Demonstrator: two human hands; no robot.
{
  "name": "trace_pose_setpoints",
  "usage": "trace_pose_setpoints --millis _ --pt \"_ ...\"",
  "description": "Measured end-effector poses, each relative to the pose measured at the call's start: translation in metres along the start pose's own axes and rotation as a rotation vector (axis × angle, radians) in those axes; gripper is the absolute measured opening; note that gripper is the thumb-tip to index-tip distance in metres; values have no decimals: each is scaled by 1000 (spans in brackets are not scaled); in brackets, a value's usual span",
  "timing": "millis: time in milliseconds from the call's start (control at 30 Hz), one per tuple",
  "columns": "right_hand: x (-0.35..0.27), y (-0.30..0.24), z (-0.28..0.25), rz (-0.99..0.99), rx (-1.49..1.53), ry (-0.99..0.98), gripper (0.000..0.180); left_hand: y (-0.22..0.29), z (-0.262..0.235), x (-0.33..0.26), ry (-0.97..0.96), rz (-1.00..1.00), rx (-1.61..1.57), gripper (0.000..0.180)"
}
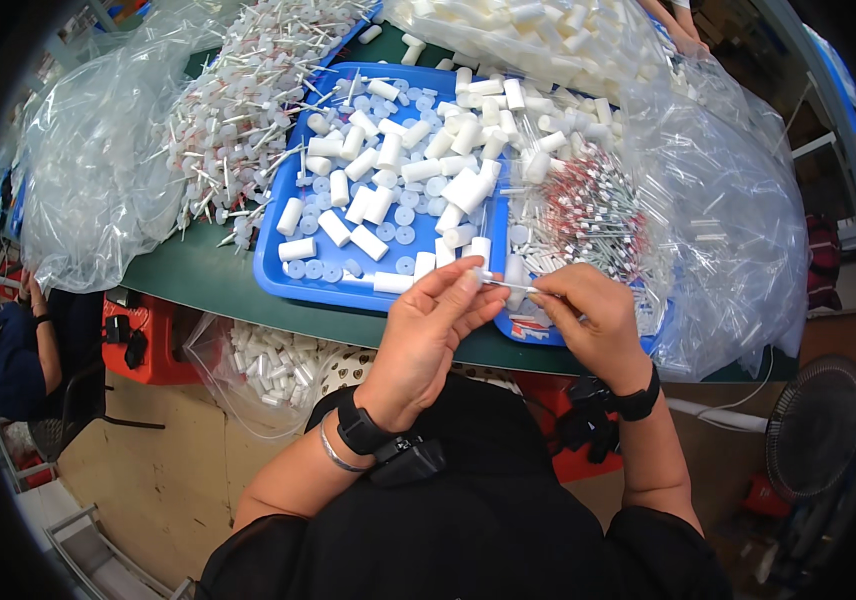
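Observation:
Over the front edge of the blue tray (pixel 278 275), my left hand (pixel 426 330) pinches one end of a thin white rod (pixel 510 285) between thumb and forefinger. Its other fingers are loosely bent. From the right, my right hand (pixel 596 315) grips the rod's other end with closed fingertips. A small pale piece seems to sit at the left fingertips, too small to name. White foam-like cylinders (pixel 336 228) and translucent round discs (pixel 405 236) lie mixed in the tray. Beside it, a second blue tray holds thin metal pins with red and white ends (pixel 598 215).
Left of the tray rises a heap of white rods with discs (pixel 238 110). Clear plastic bags (pixel 93 170) flank the green table (pixel 188 262). Another bag of white cylinders (pixel 558 40) lies at the back. A fan (pixel 816 425) stands at right; a person (pixel 23 340) sits at left.

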State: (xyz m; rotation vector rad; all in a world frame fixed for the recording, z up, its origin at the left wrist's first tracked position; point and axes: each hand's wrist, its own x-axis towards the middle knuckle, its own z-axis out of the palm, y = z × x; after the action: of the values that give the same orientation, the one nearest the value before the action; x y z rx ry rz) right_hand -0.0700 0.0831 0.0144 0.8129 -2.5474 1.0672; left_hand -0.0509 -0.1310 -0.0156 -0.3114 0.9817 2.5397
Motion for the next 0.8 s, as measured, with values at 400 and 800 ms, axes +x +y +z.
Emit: trace_pose_setpoints --millis 400,800 --pt "2 -17 11 71 57 -135 14 -4 1 -3 -93 -102 -2 40" --pt "58 -18 2 66 -28 -143 18 16 -11 -5 83 140 7 34"
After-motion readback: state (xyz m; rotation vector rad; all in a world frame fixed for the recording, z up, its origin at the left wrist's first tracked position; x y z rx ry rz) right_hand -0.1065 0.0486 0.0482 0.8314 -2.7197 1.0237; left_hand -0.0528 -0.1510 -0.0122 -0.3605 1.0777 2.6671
